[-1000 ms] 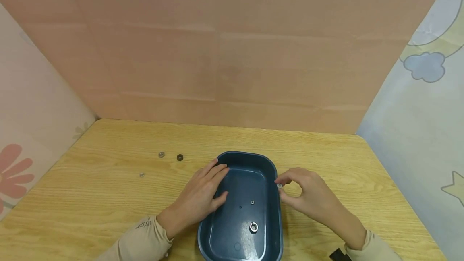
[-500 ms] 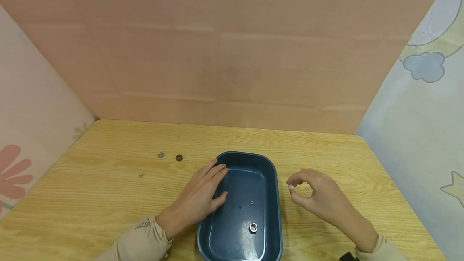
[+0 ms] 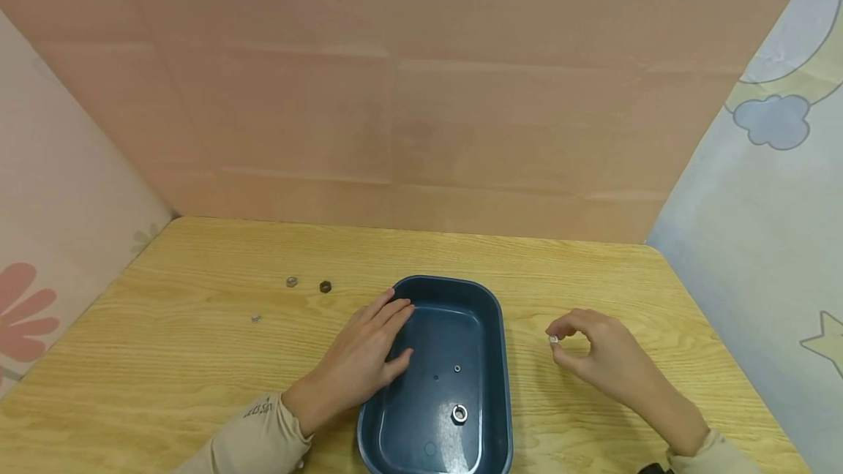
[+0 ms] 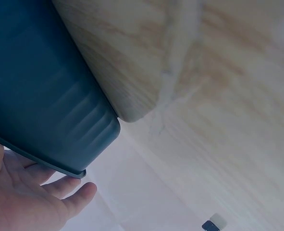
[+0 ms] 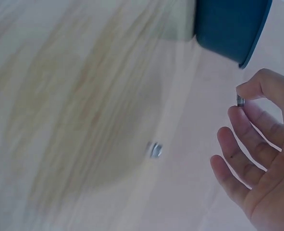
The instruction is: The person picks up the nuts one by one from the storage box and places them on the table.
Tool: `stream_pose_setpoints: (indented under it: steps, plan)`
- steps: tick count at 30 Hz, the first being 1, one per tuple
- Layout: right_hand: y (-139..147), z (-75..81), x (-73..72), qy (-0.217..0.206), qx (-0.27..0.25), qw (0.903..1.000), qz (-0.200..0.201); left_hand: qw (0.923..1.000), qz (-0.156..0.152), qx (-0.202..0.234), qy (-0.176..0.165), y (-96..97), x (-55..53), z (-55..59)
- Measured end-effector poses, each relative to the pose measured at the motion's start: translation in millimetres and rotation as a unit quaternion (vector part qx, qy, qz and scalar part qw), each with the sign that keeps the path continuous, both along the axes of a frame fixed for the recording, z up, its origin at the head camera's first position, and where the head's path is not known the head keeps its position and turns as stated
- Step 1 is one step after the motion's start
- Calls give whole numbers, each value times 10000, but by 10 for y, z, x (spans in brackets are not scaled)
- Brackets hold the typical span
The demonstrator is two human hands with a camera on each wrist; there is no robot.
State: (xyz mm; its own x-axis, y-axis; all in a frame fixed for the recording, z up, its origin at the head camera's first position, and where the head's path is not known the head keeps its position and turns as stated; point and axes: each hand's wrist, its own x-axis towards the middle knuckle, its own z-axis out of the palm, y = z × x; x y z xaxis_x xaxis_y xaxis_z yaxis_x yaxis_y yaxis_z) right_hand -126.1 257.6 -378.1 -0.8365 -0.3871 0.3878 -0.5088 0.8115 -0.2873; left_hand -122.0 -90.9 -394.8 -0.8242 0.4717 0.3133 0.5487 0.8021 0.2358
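My right hand pinches a small silver nut between thumb and forefinger, to the right of the dark blue tray. From the right wrist the pinched nut shows edge-on at the fingertips, the other fingers spread. Fingers extended, my left hand rests over the tray's left rim. Inside the tray lie a larger nut and a tiny nut. Another silver nut sits on the table in the right wrist view; the right hand hides it from the head camera.
On the wood-grain table, left of the tray, lie a silver nut, a dark nut and a smaller silver nut. A brown paper-like backdrop rises behind the table, with printed panels at both sides.
My right hand has moved right, away from the tray's right rim, with the silver nut still pinched. My left hand and the tray have stayed put.
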Motion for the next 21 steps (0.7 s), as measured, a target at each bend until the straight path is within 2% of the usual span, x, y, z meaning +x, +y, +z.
stream_pose_setpoints:
  steps: [10,17,21]
  plan:
    - [237,-66,-32,-861,238,9951,-421,10000,6,-3,-36,-2,13,5]
    - [385,-99,-79,-978,435,9927,-563,10000,-5,17,-61,-11,25,16]
    - [462,-123,-109,-1290,483,9888,-572,10000,-9,19,-41,-12,27,22]
